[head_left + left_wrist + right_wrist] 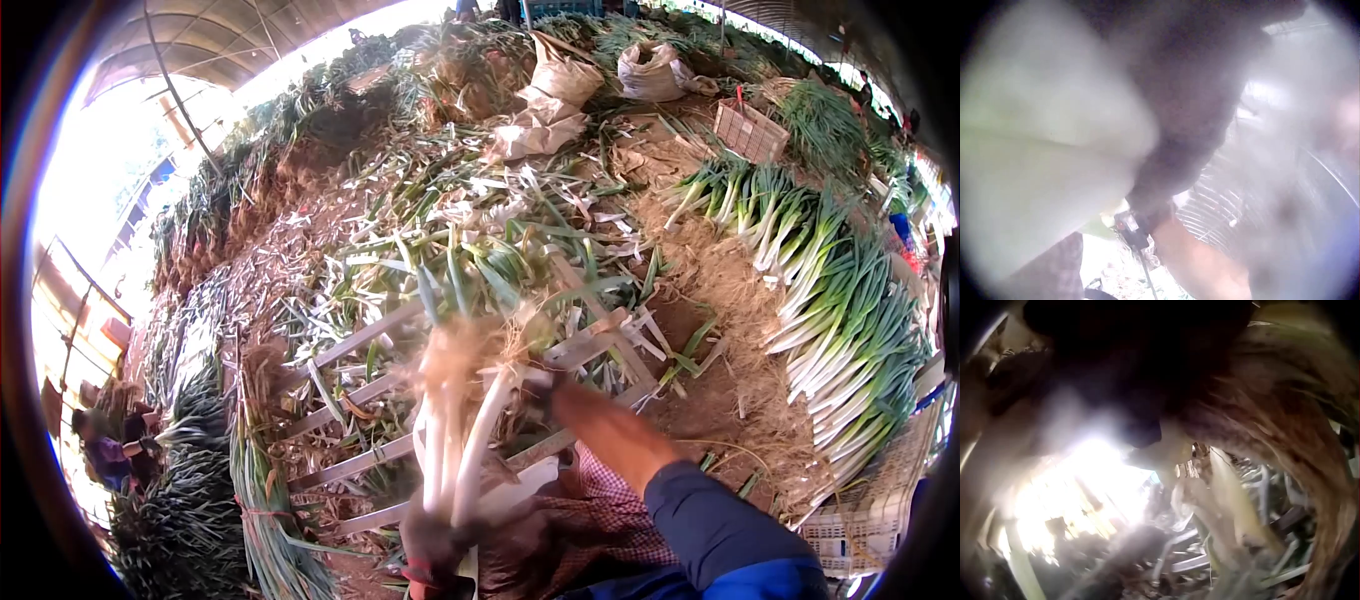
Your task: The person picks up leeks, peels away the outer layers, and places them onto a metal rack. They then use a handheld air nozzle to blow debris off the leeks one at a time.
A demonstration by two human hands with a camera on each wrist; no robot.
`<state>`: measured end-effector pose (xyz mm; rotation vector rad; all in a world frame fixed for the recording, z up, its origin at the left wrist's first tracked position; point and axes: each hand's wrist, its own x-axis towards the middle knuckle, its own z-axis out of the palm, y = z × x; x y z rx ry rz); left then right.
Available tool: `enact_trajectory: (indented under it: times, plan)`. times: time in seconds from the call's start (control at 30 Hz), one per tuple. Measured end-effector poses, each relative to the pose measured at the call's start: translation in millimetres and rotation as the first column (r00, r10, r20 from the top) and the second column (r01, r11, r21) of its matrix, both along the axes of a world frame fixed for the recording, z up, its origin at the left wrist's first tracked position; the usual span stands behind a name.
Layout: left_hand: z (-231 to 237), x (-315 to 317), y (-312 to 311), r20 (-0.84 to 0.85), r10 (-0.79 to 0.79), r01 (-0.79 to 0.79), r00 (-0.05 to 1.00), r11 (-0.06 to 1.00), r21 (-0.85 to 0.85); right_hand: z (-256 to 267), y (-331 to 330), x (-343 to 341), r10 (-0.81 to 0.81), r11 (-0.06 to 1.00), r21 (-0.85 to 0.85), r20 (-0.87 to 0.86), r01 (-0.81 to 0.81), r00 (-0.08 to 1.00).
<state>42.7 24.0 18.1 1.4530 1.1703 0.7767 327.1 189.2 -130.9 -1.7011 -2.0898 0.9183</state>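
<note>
Several leeks (436, 440) stand root end up in the head view, their white stalks gripped low down by my gloved left hand (435, 548). Their brown roots (450, 350) are blurred. My right hand (543, 392), in a dark glove, is just right of the root end, close to a slanting white stalk; its fingers are too blurred to read. The left wrist view has a pale stalk (1047, 144) filling the left side and a dark glove (1179, 94) above. Dark glove fabric (1129, 369) and brown, fibrous matter (1291, 431) fill much of the right wrist view.
A slatted wooden frame (365, 460) lies beneath the leeks, amid scattered leaf trimmings (440, 215). Rows of trimmed leeks (830, 330) lie at the right, with a crate (750, 131) behind. A tied bundle (265, 500) is at the left. A person (108, 452) sits far left.
</note>
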Motion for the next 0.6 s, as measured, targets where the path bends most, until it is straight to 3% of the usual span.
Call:
enact_trajectory:
  times: [0.03, 0.07, 0.13, 0.17, 0.3, 0.47, 0.6]
  plan:
    - [-11, -7, 5, -0.222, 0.012, 0.004, 0.975, 0.997, 0.072, 8, 10, 22, -0.015, 1.0, -0.024, 0.027, 0.016, 1.0]
    - [1, 1, 4, -0.213, 0.017, -0.001, 0.977, 0.997, 0.075, 15, 18, 37, -0.032, 0.999, -0.032, 0.056, 0.034, 0.998]
    - [35, 21, 4, -0.461, -0.007, -0.004, 0.887, 1.0, -0.023, 19, 18, 50, -0.082, 0.996, -0.025, 0.088, 0.085, 0.993]
    - [23, 17, 4, -0.359, -0.009, 0.0, 0.933, 1.0, -0.024, 19, 20, 54, -0.095, 0.995, -0.017, 0.093, 0.097, 0.991]
    - [34, 21, -7, -0.419, 0.036, -0.06, 0.907, 0.997, -0.044, 21, 17, 59, -0.13, 0.991, -0.006, 0.114, 0.132, 0.985]
    - [-16, -11, -11, -0.332, 0.049, 0.003, 0.942, 0.988, 0.152, 10, -19, 41, -0.11, 0.994, 0.004, 0.12, 0.11, 0.987]
    - [-34, -27, -14, -0.462, 0.119, -0.025, 0.879, 0.979, 0.203, -17, -70, -5, -0.073, 0.997, 0.022, 0.125, 0.071, 0.989]
